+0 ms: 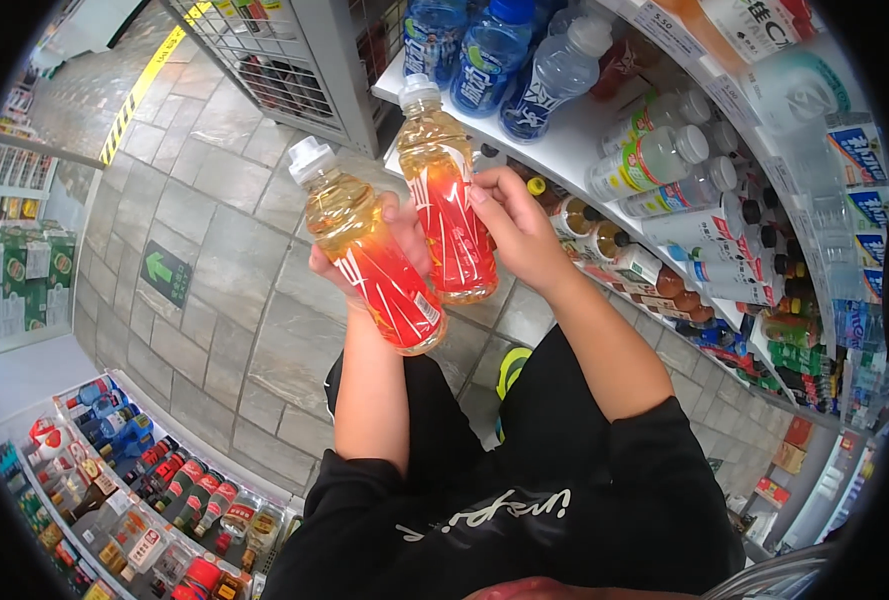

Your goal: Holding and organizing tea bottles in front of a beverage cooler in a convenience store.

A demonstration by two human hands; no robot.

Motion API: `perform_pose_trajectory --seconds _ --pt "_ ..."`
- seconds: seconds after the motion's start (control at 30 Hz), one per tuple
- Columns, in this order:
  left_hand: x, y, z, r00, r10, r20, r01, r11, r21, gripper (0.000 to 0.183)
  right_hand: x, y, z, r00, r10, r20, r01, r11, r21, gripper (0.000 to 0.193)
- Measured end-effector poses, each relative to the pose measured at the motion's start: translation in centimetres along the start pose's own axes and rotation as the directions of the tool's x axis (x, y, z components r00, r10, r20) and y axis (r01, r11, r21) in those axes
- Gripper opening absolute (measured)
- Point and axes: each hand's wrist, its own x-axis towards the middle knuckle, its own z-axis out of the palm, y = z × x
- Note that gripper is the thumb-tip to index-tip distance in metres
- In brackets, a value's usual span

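Two clear plastic drink bottles with yellowish liquid, red labels and white caps are held up in front of me. My left hand point(397, 232) is closed round the left bottle point(382, 262), which leans with its cap to the upper left; most of its fingers are hidden behind the bottle. In my right hand point(516, 225) the right bottle point(444, 200) is gripped at its right side, thumb on the label. It stands nearly upright in view, a little farther off. The two bottles overlap or touch near their lower parts.
Shelving point(564, 155) on the right carries blue-labelled bottles point(554, 80) and rows of other drinks. A grey wire rack point(294, 70) stands ahead. At lower left is a shelf of glass bottles point(189, 490). Grey tiled floor point(214, 260) bears a green arrow sign point(165, 275).
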Motion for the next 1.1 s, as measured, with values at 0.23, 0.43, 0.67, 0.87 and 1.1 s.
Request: perform_pose_trajectory --seconds 0.23,0.43,0.67,0.87,1.1 --pt "-0.2 0.1 -1.4 0.999 0.009 0.032 -0.010 1.000 0.018 0.081 -0.4 -0.7 -0.5 0.998 0.038 0.051 -0.040 0.999 0.029 0.023" --pt "0.1 0.4 -1.6 0.995 -0.043 0.093 0.035 0.996 0.081 0.075 0.3 0.5 -0.5 0.993 0.119 -0.011 -0.119 0.990 -0.080 0.040" --pt "0.2 0.8 0.4 0.993 -0.081 0.088 0.073 0.993 0.091 0.080 0.7 -0.5 0.0 0.981 0.186 0.052 -0.174 0.968 -0.181 0.059" --pt "0.0 0.8 0.1 0.994 -0.088 0.061 0.079 0.988 0.130 0.077 0.9 1.2 -2.0 0.995 0.063 0.072 -0.029 0.917 -0.398 0.048" --pt "-0.3 0.8 0.0 0.986 -0.121 0.113 0.108 0.987 0.116 0.079 -0.8 -0.9 -2.4 0.992 0.045 0.117 -0.007 0.952 -0.307 0.054"
